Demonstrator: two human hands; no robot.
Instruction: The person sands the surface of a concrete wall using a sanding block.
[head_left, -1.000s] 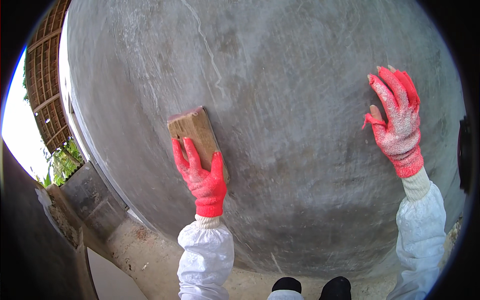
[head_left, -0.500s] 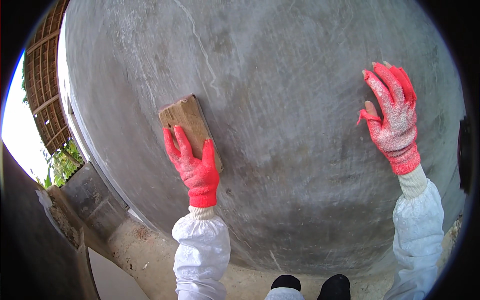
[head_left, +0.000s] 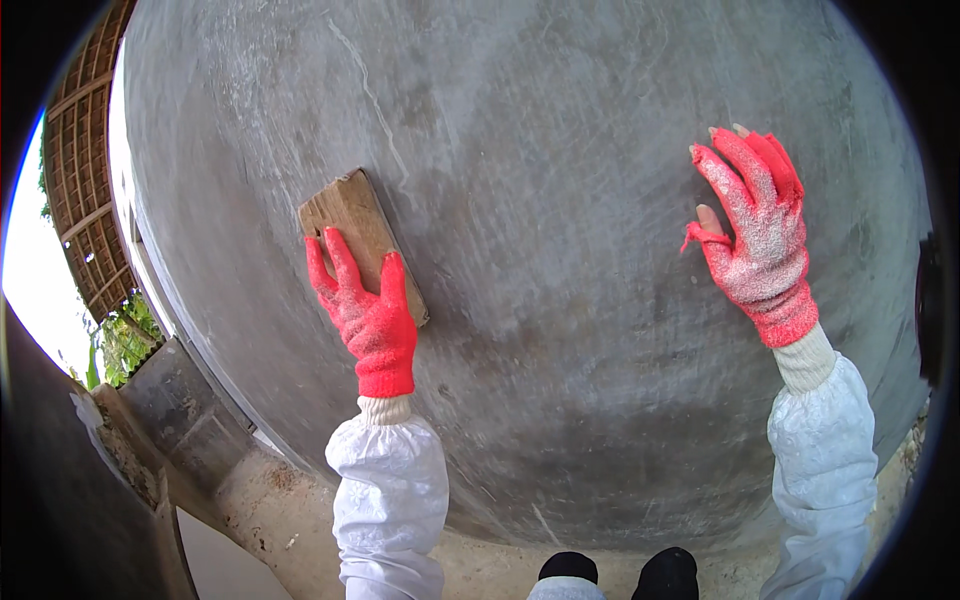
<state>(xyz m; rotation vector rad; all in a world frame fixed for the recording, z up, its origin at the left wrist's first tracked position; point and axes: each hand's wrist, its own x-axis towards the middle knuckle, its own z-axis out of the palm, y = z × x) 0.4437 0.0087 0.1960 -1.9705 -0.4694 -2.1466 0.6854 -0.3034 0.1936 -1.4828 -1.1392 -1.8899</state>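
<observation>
A wide, curved grey cement wall (head_left: 560, 260) fills the middle of the view. My left hand (head_left: 370, 335), in a red glove with a white cuff, grips a flat wooden block (head_left: 352, 215). Its fingers lie over the lower part of the block, whose underside faces the cement and is hidden. Farther right, my right hand (head_left: 760, 235) rests against the same surface with fingers spread and nothing in it. That red glove is dusted with pale powder, and bare fingertips stick out of its torn ends.
A pale streak (head_left: 375, 100) runs down the cement above the block. At the left are a woven roof panel (head_left: 85, 160), green leaves (head_left: 125, 340) and a low grey wall (head_left: 185, 405). My dark-shod feet (head_left: 667, 575) stand on the dusty floor (head_left: 290, 510), beside a white sheet (head_left: 225, 560).
The view has shifted, so the wall and both hands sit farther left. Against the pale streak, the wooden block under my left hand has slid slightly upward. My right hand stays spread.
</observation>
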